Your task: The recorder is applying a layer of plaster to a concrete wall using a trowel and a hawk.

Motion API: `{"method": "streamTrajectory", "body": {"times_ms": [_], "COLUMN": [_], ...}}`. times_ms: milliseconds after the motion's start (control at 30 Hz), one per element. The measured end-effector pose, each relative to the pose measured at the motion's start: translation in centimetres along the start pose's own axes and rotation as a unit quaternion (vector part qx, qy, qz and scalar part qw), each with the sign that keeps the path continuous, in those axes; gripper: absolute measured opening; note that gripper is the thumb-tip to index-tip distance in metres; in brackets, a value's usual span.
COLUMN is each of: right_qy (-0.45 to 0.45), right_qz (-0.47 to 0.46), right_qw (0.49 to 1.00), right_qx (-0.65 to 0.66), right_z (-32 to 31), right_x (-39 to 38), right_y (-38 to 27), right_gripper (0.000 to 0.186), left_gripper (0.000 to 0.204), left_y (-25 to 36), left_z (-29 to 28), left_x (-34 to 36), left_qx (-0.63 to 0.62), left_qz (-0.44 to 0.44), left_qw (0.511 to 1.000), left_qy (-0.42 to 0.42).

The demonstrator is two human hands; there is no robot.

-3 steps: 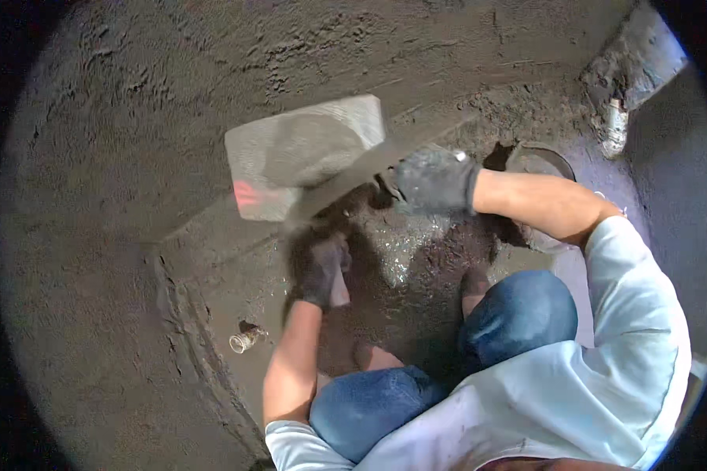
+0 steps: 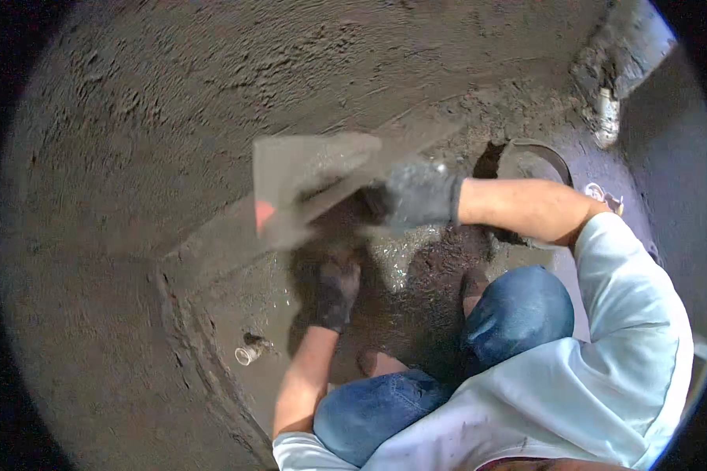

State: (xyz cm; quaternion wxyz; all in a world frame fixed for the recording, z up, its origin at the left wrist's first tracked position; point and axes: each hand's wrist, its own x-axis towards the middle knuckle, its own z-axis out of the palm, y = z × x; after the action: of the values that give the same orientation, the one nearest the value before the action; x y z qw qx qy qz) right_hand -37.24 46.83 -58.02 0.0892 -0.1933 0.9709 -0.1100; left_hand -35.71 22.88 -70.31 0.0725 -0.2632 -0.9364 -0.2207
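My right hand (image 2: 418, 195), in a dark work glove, is closed around the handle of a long-bladed plastering trowel (image 2: 428, 140). The blurred blade crosses in front of a plastering hawk (image 2: 279, 161), a pale grey board with a red patch near one corner. My gloved left hand (image 2: 336, 292) is a closed fist below the board, gripping the hawk's handle, which the fist mostly hides. The hawk is tilted, and motion smears its face, so how much mortar lies on it is unclear. Both tools are close to the rough grey wall (image 2: 212, 86).
Wet mortar (image 2: 401, 267) covers the floor between my feet. A round bucket (image 2: 538, 149) stands to the right of my right hand. A short pipe end (image 2: 247, 355) sticks up at lower left, and another pipe (image 2: 606, 118) hangs at upper right. My knees (image 2: 518, 314) are bent close by.
The hawk has shifted right and down and is tilted differently; the dark mortar patch on it is no longer distinct. My left hand has moved right, while my right hand has shifted slightly left with the trowel.
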Motion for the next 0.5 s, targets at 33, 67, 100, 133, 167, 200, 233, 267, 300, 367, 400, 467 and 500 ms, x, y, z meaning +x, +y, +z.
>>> {"method": "streamTrajectory", "body": {"times_ms": [33, 67, 100, 133, 167, 200, 233, 267, 300, 367, 400, 467, 500], "right_qy": [0.167, 0.328, 0.33, 0.185, 0.039, 0.042, 0.049, 0.056, 0.159, 0.038, -0.085, -0.177, -0.073], "right_qz": [-0.019, -0.034, -0.026, -0.035, -0.043, -0.033, -0.015, -0.006, 0.075, 0.046, 0.014, 0.031, 0.012], "right_qw": [0.982, 0.93, 0.929, 0.959, 0.966, 0.966, 0.957, 0.947, 0.94, 0.98, 0.993, 0.984, 0.997], "right_qx": [0.085, 0.163, 0.165, 0.212, 0.251, 0.254, 0.286, 0.316, 0.294, 0.191, 0.08, 0.007, -0.029], "right_z": [2.4, 4.2, 5.2, 6.2, 6.6, 6.4, 5.4, 4.8, 5.3, 2.7, 0.5, -0.9, -0.1], "right_x": [-0.4, -0.8, -0.1, 1.1, 1.7, 1.2, -0.1, -1.0, -1.9, -2.4, -2.4, -2.0, -2.3], "right_y": [-0.7, -0.9, -1.3, -2.3, -2.2, -1.9, -1.5, -1.5, -1.7, -0.5, -0.2, 0.5, 1.6], "right_gripper": [0.037, 0.037, 0.037, 0.036, 0.036, 0.036, 0.035, 0.035, 0.037, 0.038, 0.039, 0.038, 0.039], "left_gripper": [0.028, 0.027, 0.027, 0.027, 0.027, 0.027, 0.026, 0.025, 0.025, 0.026, 0.027, 0.028, 0.028], "left_y": [-0.4, -0.7, -1.5, -2.5, -2.9, -2.0, 0.2, 1.2, 0.8, -1.3, -2.5, -4.0, -3.4], "left_z": [1.1, 2.4, 3.7, 5.1, 6.2, 5.1, 2.5, 0.8, 0.9, 1.2, 1.5, 2.2, 1.8], "left_x": [-1.4, -2.4, -3.6, -4.9, -4.9, -4.2, -2.8, -2.0, -1.8, -1.5, -1.5, -1.6, -1.5], "left_qx": [-0.029, -0.062, -0.064, 0.081, 0.22, 0.217, -0.11, -0.411, -0.41, -0.295, -0.235, -0.111, -0.115], "left_qz": [0.064, 0.127, 0.132, 0.164, 0.197, 0.206, -0.025, -0.26, -0.259, -0.129, -0.064, 0.069, 0.067], "left_qw": [0.997, 0.987, 0.987, 0.983, 0.955, 0.954, 0.989, 0.86, 0.86, 0.94, 0.966, 0.991, 0.99], "left_qy": [0.04, 0.079, 0.072, 0.026, -0.014, -0.019, -0.095, -0.156, -0.16, -0.113, -0.088, -0.04, -0.045]}}
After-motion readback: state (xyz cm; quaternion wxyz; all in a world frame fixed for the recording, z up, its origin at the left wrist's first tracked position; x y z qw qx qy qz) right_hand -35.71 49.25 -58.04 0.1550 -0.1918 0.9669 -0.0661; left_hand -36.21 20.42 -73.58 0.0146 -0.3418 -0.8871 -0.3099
